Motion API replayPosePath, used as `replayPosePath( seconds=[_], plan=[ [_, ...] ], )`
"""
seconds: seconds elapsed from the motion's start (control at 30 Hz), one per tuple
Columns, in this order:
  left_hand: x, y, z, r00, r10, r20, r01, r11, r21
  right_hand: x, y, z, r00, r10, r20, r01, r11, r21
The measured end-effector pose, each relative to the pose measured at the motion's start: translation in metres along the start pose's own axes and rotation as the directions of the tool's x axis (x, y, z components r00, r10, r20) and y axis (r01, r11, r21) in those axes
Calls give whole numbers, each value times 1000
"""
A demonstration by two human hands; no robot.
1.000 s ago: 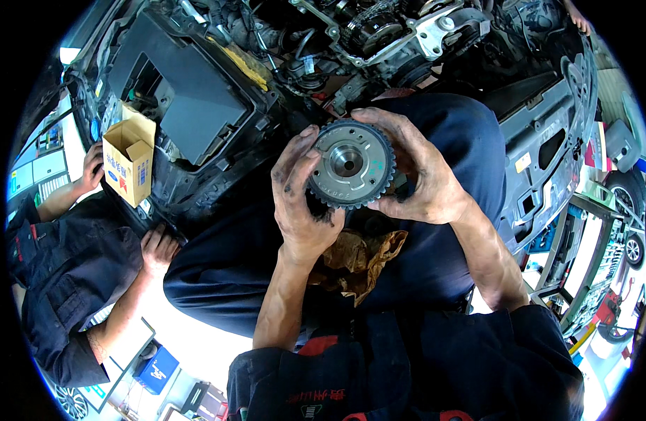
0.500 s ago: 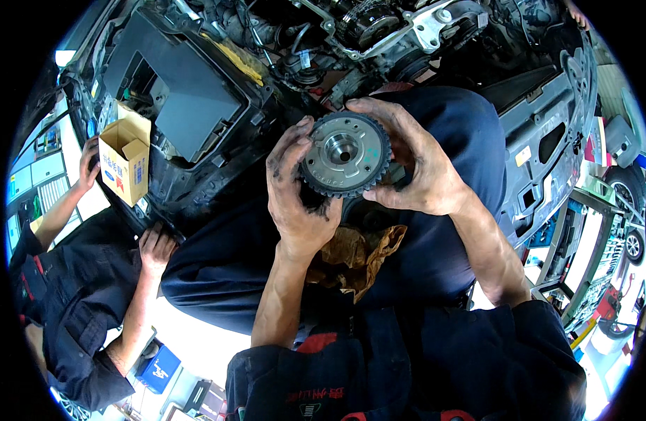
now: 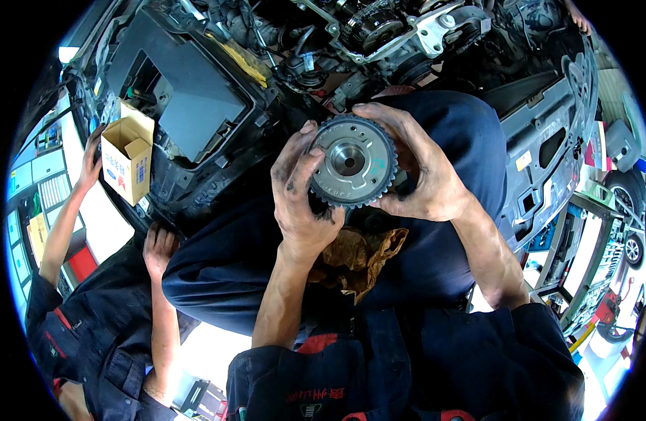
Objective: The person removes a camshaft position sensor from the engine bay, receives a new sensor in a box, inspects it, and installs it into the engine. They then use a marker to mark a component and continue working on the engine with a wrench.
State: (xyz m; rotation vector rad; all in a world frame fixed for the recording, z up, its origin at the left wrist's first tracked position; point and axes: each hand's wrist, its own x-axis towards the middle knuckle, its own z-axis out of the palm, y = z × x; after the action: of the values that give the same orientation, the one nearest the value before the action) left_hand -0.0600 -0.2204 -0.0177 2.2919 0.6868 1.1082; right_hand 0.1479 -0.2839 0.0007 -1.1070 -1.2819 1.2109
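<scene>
Between both my hands is a round grey metal camshaft gear with dark teeth round its rim and a hole at its centre. Its flat face is turned up toward me. My left hand grips the left edge, fingers bent over the rim, and the fingertips are blackened with grease. Round the right edge curls my right hand, its thumb low and its forefinger at the top. Below the gear, crumpled brown paper lies in my lap. The gear's underside is hidden.
Ahead is an opened engine bay with exposed engine parts and a black plastic cover. To the left, a co-worker's hand steadies an open cardboard box; their other hand rests on the car's edge. Shelving and wheels stand right.
The gear and my hands have shifted slightly right and down, and the gear has turned a little. The co-worker at left has leaned lower, still touching the box.
</scene>
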Motion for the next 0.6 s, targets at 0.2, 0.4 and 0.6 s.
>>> replayPosePath(
  seconds=[0.2,0.4,0.6],
  plan=[
    [-1,-3,9,991,17,-132,-21,999,-30,-1,-1,0,1000,1,8,-1,1000,9],
    [-1,-4,8,992,-6,-122,-2,998,-63,0,3,1,990,-136,-30,135,990,-26],
    [0,-4,8,992,-3,-123,-6,997,-73,-1,3,1,993,-118,-19,117,992,-37]
  ],
)
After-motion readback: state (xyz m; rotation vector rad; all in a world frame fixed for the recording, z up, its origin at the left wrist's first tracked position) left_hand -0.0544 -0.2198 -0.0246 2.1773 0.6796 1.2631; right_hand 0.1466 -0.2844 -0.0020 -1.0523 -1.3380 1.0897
